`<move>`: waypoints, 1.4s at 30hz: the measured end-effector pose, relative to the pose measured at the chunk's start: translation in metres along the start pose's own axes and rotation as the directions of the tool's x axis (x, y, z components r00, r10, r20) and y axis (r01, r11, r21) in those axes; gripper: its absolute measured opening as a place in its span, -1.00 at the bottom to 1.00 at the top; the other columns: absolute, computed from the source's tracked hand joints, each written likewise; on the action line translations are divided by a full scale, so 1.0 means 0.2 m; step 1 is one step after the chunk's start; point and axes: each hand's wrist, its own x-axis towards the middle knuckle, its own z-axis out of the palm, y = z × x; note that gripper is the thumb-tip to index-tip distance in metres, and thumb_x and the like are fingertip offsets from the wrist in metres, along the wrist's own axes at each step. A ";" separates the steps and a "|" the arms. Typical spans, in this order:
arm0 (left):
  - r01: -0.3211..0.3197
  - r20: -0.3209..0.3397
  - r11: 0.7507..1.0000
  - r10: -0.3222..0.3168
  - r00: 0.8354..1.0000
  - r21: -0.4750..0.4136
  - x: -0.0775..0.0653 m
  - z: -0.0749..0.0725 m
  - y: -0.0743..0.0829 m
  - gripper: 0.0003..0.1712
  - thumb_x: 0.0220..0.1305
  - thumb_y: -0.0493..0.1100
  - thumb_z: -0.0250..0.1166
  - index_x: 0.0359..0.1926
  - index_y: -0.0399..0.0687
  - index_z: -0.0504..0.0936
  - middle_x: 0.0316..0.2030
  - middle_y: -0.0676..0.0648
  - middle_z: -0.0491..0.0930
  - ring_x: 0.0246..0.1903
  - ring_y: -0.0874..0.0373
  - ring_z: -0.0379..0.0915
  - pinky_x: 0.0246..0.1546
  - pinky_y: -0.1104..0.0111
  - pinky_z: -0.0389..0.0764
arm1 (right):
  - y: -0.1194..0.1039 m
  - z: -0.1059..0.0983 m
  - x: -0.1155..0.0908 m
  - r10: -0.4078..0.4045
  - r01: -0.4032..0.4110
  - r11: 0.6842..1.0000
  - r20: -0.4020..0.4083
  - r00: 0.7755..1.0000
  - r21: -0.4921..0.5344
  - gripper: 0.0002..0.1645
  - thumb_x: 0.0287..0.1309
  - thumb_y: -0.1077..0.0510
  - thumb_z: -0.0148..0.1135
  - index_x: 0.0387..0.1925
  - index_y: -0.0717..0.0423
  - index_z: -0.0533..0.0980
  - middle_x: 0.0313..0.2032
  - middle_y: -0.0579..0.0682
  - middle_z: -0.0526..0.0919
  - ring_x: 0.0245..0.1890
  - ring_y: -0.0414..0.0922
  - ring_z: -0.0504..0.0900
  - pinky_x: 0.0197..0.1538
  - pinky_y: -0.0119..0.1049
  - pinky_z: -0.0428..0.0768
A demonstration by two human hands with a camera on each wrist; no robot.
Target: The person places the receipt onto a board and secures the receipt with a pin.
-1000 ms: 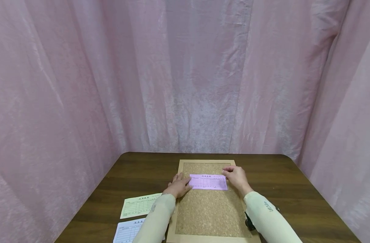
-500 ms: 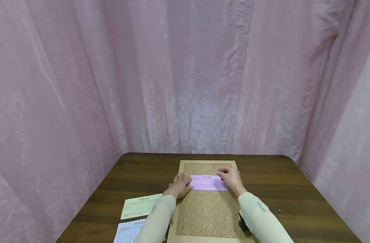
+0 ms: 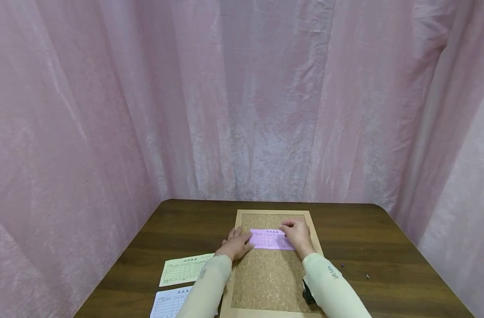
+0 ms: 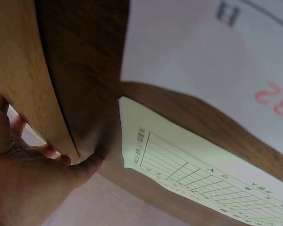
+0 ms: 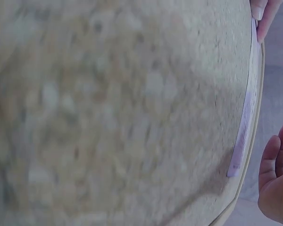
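Observation:
A purple printed slip (image 3: 266, 239) lies across the upper part of a wood-framed cork board (image 3: 271, 280). My left hand (image 3: 235, 246) rests flat over the board's left edge, fingers straight, its fingertips on the slip's left end. In the left wrist view its thumb (image 4: 90, 165) reaches out past the wooden frame (image 4: 26, 70). Above the slip's upper right part is my right hand (image 3: 299, 236), thumb and index finger brought together. I cannot tell whether something small is between them. The right wrist view shows this hand (image 5: 278, 188) just off the slip's end (image 5: 236, 165).
Left of the board lie a green slip (image 3: 184, 270) and a pale blue slip (image 3: 168, 304), partly hidden by the left sleeve. A tiny purple thing (image 3: 342, 265) and a tiny light one (image 3: 367, 277) lie on the brown table (image 3: 389, 247) at right. Pink curtains (image 3: 266, 110) hang around.
My right hand has moved left along the slip's top edge, from its right corner inward. The tiny purple thing on the table has come into view. The left hand stays on the slip.

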 end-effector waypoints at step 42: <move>0.010 -0.013 1.000 -0.010 1.000 -0.004 0.00 0.02 0.03 -0.40 0.49 0.13 0.08 0.46 0.12 0.35 0.53 -0.24 -0.04 0.49 -0.24 -0.20 0.30 -0.29 0.08 | 0.00 0.11 -0.02 0.045 -0.045 0.997 -0.005 0.999 -0.064 -0.90 0.08 0.19 0.46 -0.37 0.15 0.71 -0.36 -0.02 0.72 -0.26 -0.05 0.62 -0.13 -0.10 0.51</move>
